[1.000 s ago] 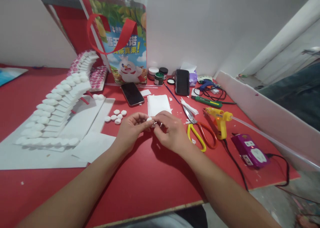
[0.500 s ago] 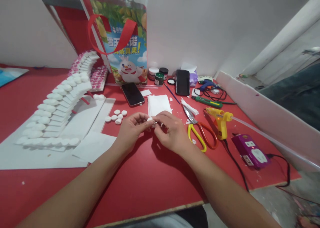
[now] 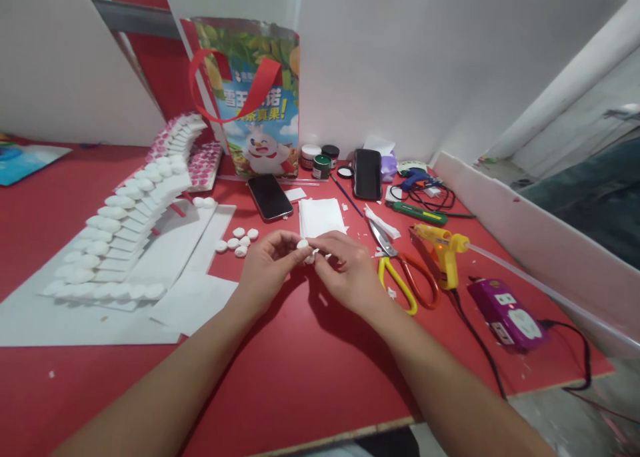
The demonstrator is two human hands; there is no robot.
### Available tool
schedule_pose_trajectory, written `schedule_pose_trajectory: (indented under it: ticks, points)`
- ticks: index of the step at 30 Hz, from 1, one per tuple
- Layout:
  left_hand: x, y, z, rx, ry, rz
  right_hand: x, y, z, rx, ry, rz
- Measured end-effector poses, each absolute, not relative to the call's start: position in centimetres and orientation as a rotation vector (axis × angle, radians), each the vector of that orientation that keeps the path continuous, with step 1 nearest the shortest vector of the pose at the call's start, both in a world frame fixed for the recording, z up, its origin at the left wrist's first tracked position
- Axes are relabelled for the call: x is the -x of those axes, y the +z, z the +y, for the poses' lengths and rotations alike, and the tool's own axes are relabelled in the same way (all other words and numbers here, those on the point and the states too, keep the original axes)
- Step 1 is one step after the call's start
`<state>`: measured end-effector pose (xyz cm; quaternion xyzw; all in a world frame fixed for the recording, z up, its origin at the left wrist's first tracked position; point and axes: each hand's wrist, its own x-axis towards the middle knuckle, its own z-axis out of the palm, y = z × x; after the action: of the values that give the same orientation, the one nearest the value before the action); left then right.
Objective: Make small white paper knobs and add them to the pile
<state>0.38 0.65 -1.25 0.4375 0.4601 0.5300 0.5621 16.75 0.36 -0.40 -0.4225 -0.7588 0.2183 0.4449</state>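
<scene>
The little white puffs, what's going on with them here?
A person's left hand and right hand are together, pinching one white puff in the fingertips. Six loose puffs lie to the left on the red table. A stack of white sheets sits just past the hands, and scissors lie to the right.

Soft, slightly dim light from above; on the flat red tabletop (image 3: pixel 285 390), shadow lies under the bare right hand (image 3: pixel 350 267); past the tabletop's right edge, details blur.
</scene>
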Motion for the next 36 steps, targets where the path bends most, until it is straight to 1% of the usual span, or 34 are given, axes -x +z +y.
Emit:
schedule_pose_trajectory:
  ticks: [17,26,31,36]
  points:
    - [-0.37,-1.55,0.57,-1.194,1.325,1.166,-17.12,0.35,0.40,1.092,0.576,-1.844]
    - [-0.50,-1.14,0.67,-0.932,1.269,1.019,-17.23,0.35,0.60,1.154,0.576,-1.768]
    - [-0.51,-1.29,0.86,-0.777,1.309,0.917,-17.27,0.20,0.68,1.165,0.550,-1.750]
    - [-0.40,-1.08,0.95,-0.708,1.283,0.830,-17.23,0.15,0.78,1.166,0.609,-1.735]
